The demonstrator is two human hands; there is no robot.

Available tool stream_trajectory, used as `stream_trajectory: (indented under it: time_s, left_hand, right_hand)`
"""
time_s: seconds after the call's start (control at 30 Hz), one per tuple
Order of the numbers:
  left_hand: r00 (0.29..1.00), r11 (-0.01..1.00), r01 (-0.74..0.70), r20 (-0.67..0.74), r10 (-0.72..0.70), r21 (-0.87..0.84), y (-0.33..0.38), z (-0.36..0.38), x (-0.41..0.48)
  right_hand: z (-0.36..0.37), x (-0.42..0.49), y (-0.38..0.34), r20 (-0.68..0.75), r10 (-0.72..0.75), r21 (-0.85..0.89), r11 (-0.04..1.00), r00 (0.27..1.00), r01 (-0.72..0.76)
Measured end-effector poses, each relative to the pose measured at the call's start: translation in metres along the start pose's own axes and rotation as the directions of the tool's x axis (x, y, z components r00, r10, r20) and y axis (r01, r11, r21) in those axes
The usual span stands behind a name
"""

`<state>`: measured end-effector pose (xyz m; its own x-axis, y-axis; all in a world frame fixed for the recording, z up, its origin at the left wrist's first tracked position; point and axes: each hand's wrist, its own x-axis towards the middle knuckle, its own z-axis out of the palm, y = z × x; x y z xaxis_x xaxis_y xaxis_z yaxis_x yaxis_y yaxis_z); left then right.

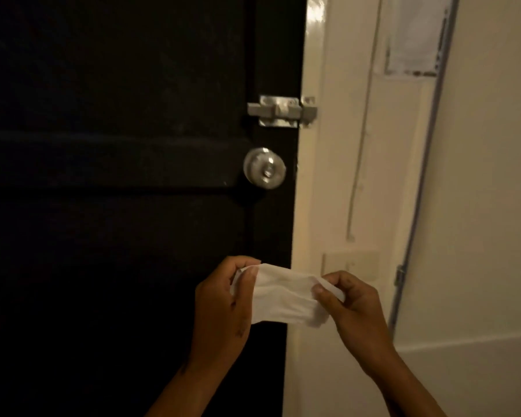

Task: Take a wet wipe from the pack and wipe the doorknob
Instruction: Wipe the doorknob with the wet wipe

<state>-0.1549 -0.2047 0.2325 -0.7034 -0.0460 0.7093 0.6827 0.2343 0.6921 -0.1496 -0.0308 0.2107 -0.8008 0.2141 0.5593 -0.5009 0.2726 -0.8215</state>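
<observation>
A white wet wipe (283,296) is stretched between both hands in front of a black door (118,176). My left hand (223,302) pinches its left end and my right hand (352,302) pinches its right end. The round silver doorknob (264,168) sits on the door's right side, well above the wipe and apart from both hands. The pack of wipes is not in view.
A silver slide bolt (282,111) is fixed above the knob and reaches across to the cream door frame (307,206). A pale wall switch plate (351,261) lies just behind my right hand. A grey conduit (418,206) runs down the cream wall.
</observation>
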Motion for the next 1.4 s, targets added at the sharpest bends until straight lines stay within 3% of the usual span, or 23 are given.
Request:
stream_trajectory:
  time_s: [0.13, 0.3, 0.43, 0.6, 0.7, 0.8, 0.87, 0.9, 0.97, 1.03, 1.23, 1.33, 1.4]
  left_hand:
    - [0.989, 0.992, -0.092, -0.104, 0.102, 0.089, 0.005, -0.038, 0.05]
    - [0.97, 0.969, -0.175, -0.136, 0.2, 0.172, 0.012, -0.044, 0.111]
    - [0.968, 0.953, -0.218, -0.077, 0.238, 0.209, 0.011, -0.023, 0.148]
    - [0.976, 0.962, -0.165, -0.105, 0.191, 0.218, 0.0, 0.0, 0.171]
    - [0.976, 0.968, -0.131, -0.145, 0.164, 0.213, -0.003, 0.006, 0.172]
    - [0.972, 0.972, -0.119, -0.175, 0.156, 0.202, -0.001, 0.011, 0.17]
    - [0.972, 0.974, -0.1, -0.191, 0.139, 0.201, 0.002, 0.013, 0.17]
    - [0.972, 0.975, -0.094, -0.195, 0.134, 0.2, 0.003, 0.014, 0.17]
    - [0.97, 0.972, -0.093, -0.198, 0.137, 0.218, 0.006, 0.014, 0.169]
    - [0.969, 0.968, -0.104, -0.196, 0.151, 0.23, 0.008, 0.013, 0.168]
    - [0.966, 0.958, -0.194, -0.13, 0.224, 0.211, 0.005, 0.001, 0.166]
    - [0.96, 0.941, -0.241, -0.087, 0.267, 0.236, -0.001, -0.006, 0.168]
    - [0.959, 0.935, -0.248, -0.074, 0.275, 0.254, -0.004, -0.011, 0.171]
  right_hand:
    - [0.037, 0.043, -0.04, 0.023, -0.152, 0.017, 0.988, 0.988, 0.152]
    - [0.044, 0.09, -0.087, -0.119, -0.281, -0.055, 0.96, 0.952, 0.276]
    - [0.035, 0.127, -0.098, -0.229, -0.257, -0.14, 0.963, 0.939, 0.229]
    - [0.029, 0.159, -0.087, -0.322, -0.236, -0.24, 0.957, 0.917, 0.162]
    - [0.036, 0.159, -0.083, -0.304, -0.411, -0.515, 0.83, 0.86, 0.214]
    - [0.045, 0.148, -0.082, -0.104, -0.672, -0.682, 0.585, 0.733, 0.439]
    - [0.052, 0.141, -0.077, 0.041, -0.705, -0.685, 0.496, 0.708, 0.534]
    - [0.056, 0.138, -0.074, 0.094, -0.696, -0.658, 0.493, 0.712, 0.569]
    - [0.063, 0.136, -0.069, 0.122, -0.651, -0.544, 0.588, 0.75, 0.599]
    - [0.07, 0.135, -0.067, 0.077, -0.609, -0.444, 0.688, 0.789, 0.574]
    - [0.089, 0.143, -0.061, -0.064, -0.538, -0.267, 0.821, 0.84, 0.505]
    - [0.099, 0.148, -0.06, -0.131, -0.507, -0.275, 0.844, 0.852, 0.46]
    - [0.104, 0.151, -0.057, -0.161, -0.555, -0.332, 0.809, 0.816, 0.484]
